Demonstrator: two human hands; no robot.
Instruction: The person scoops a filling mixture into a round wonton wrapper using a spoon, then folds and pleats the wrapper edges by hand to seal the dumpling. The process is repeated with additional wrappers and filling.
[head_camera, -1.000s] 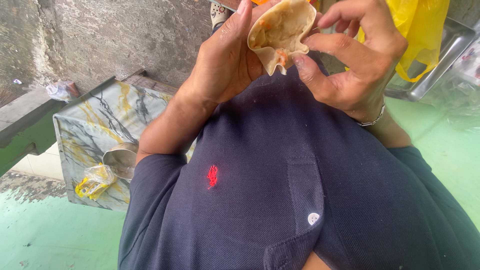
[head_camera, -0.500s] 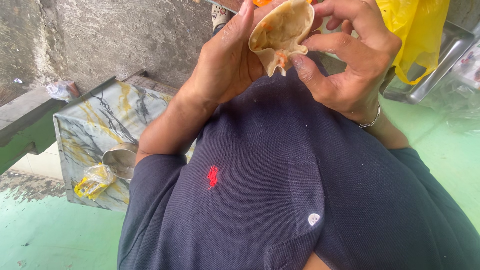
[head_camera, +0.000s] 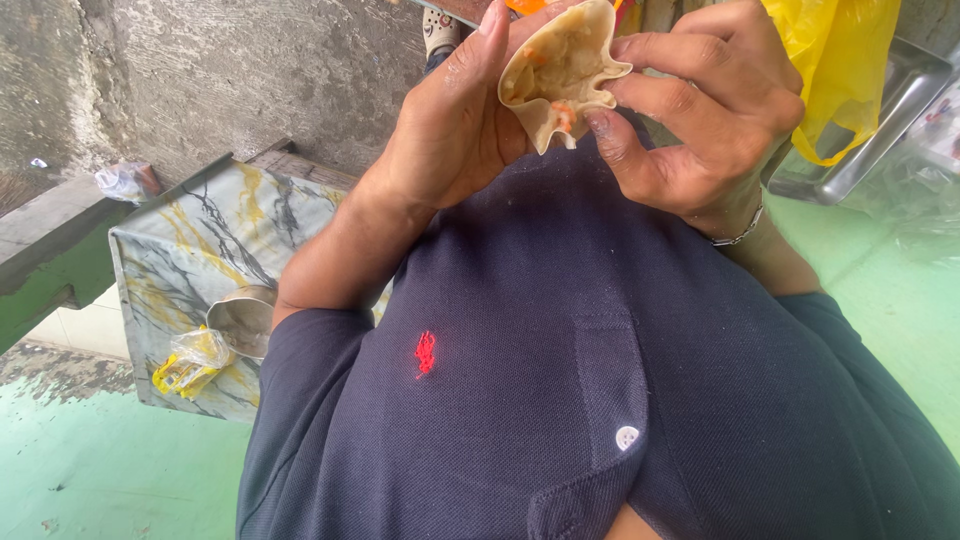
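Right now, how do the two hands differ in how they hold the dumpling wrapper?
The left hand cradles the filled wrapper in its palm with fingers extended behind it; the right hand pinches the wrapper's edge with curled fingers. The right wrist carries a thin bracelet; the left wrist is bare. Both are bare and touch the same wrapper.

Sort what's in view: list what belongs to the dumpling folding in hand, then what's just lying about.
In hand:
- dumpling wrapper with filling
- left hand, cradling it
- right hand, pinching its edge

Lying about:
- yellow plastic bag
- metal tray
- metal cup
- marbled slab
- crumpled yellow wrapper
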